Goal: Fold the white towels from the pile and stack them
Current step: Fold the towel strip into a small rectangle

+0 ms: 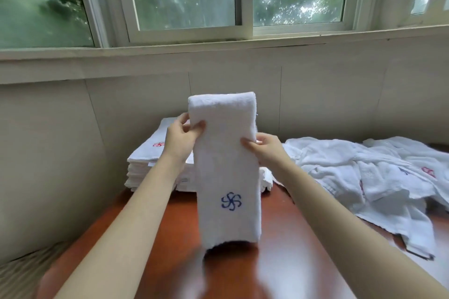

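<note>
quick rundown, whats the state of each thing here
White towel with blue pinwheel logo: folded into a long strip, held up above the table.
Left hand: pinching the strip's left edge.
Right hand: pinching its right edge.
Stack of folded white towels: neat.
Pile of white towels: crumpled, unfolded.

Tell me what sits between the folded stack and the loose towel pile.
In the head view, the held towel and the right hand gripping it hang between the folded stack and the loose pile.

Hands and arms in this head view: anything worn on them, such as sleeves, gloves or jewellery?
Nothing worn shows. The left hand and right hand are bare, with no gloves, and no rings visible on the fingers. Both forearms are bare to the frame's bottom edge: no sleeves, watch or bracelet in sight.
</note>
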{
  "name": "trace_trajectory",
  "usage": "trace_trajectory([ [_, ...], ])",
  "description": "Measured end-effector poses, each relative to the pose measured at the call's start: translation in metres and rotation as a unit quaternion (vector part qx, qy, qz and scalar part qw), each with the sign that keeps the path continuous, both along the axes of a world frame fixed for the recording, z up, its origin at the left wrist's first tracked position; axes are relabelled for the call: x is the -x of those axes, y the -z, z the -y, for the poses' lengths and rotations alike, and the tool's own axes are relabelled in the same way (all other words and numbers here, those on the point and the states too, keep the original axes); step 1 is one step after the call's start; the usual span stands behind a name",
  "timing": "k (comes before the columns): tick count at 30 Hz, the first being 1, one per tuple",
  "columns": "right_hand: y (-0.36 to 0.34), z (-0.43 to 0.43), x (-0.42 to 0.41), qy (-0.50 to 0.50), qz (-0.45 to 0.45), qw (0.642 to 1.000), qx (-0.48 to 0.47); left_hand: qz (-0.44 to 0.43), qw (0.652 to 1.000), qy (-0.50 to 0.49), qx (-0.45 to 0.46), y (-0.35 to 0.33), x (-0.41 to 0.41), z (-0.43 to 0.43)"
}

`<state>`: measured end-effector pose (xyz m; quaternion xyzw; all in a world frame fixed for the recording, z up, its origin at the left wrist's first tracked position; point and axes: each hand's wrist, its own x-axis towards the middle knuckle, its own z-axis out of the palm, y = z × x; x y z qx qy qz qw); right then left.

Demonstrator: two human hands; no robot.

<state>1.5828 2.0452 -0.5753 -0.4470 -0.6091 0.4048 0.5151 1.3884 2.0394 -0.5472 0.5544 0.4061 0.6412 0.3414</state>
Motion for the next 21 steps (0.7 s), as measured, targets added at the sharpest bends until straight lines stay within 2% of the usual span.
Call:
trace_trajectory([
  [6,-0.068,-0.016,0.013,0.011,-0.002,0.998,-0.059,0.000,0.998,-0.018,-0.066,-0.069,0.009,-0.016],
  [12,-0.113,-0.062,0.034,0.016,0.011,0.997,-0.081,-0.022,0.994,-0.059,-0.085,-0.117,0.029,-0.063],
  [16,-0.110,-0.121,0.058,0.038,0.022,0.996,-0.074,-0.032,0.993,-0.096,-0.063,-0.118,0.046,-0.126],
  [19,-0.088,-0.182,0.080,0.072,0.018,0.995,-0.071,-0.054,0.983,-0.170,-0.039,-0.104,0.059,-0.193],
  [21,-0.061,-0.228,0.093,0.115,0.049,0.989,-0.078,-0.086,0.975,-0.204,-0.001,-0.078,0.065,-0.237],
])
